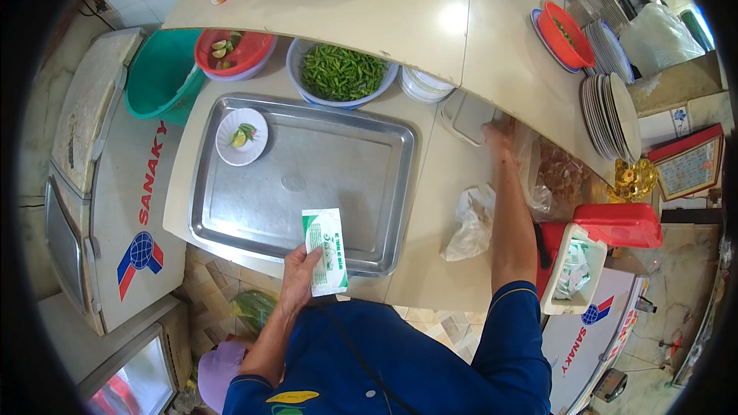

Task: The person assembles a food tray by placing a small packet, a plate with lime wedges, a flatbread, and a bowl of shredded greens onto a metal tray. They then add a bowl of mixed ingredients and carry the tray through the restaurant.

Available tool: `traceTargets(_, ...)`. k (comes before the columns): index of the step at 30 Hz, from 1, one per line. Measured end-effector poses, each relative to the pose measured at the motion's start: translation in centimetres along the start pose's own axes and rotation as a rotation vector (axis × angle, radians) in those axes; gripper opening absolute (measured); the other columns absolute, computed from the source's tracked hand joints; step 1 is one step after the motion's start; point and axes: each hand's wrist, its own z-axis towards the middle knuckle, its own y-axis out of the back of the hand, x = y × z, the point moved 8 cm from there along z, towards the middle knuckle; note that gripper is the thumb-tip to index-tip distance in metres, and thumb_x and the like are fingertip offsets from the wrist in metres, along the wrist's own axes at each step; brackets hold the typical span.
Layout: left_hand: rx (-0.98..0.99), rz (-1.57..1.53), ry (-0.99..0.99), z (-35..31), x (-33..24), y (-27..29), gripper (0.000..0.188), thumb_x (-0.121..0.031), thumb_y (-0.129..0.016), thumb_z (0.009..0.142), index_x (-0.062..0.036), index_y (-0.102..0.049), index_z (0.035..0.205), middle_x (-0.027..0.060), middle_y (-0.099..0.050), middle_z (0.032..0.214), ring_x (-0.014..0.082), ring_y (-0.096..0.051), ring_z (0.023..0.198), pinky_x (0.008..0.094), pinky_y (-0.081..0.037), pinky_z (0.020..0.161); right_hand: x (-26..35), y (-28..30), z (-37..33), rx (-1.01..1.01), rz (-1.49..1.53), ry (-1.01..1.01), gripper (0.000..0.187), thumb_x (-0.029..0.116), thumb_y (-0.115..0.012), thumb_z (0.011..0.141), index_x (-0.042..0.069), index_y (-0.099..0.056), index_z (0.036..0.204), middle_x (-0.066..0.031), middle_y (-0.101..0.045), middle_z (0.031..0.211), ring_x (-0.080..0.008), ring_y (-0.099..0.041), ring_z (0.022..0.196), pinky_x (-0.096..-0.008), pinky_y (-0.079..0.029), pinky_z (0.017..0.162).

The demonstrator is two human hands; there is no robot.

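Observation:
Between the thumb and fingers of my left hand (pixel 300 269) is a flat white-and-green sachet (pixel 326 252), held over the near edge of a large metal tray (pixel 307 252). A small white bowl (pixel 230 154) with cut lime and chilies stands on that tray, at its far left. My right arm reaches far to the right, where my right hand (pixel 500 141) is under the raised shelf, beside a pale rectangular container (pixel 460 124) and a clear plastic bag (pixel 532 177). Its fingers are mostly hidden, so I cannot see if they grip anything.
Behind the tray are a basin of green chilies (pixel 342 73), a red bowl of limes (pixel 244 52) and a green tub (pixel 157 81). A crumpled plastic bag (pixel 470 224) lies near my right forearm. Plates (pixel 611 119) stack on the shelf (pixel 415 11); a box of sachets (pixel 573 269) stands right.

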Motion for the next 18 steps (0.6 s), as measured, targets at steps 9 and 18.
traceTargets(9, -0.017, 0.048, -0.049, 0.6, -1.7, 0.2, 0.021, -0.007, -0.049, 0.089, 0.0036, -0.055, 0.105, 0.008, -0.062, 0.09, 0.011, -0.06, 0.075, 0.0243, -0.05, 0.067, 3.0, 6.0, -5.3, -0.047, 0.658, -0.231, 0.018, 0.021, -0.065, 0.071, 0.006, -0.055, 0.076, 0.0004, -0.051, 0.07, -0.0103, -0.047, 0.056, -0.0256, -0.038, 0.049)
traceTargets(18, -0.075, 0.1, -0.217, 6.3, -5.4, -0.2, 0.021, -0.011, -0.051, 0.089, 0.0041, -0.057, 0.102, 0.0055, -0.061, 0.086, 0.01, -0.056, 0.071, 0.0245, -0.046, 0.065, 18.6, -5.4, -28.1, 0.419, 0.625, 0.026, 0.01, 0.011, -0.054, 0.076, 0.001, -0.057, 0.074, -0.0014, -0.052, 0.067, -0.0084, -0.046, 0.062, -0.0248, -0.039, 0.055)
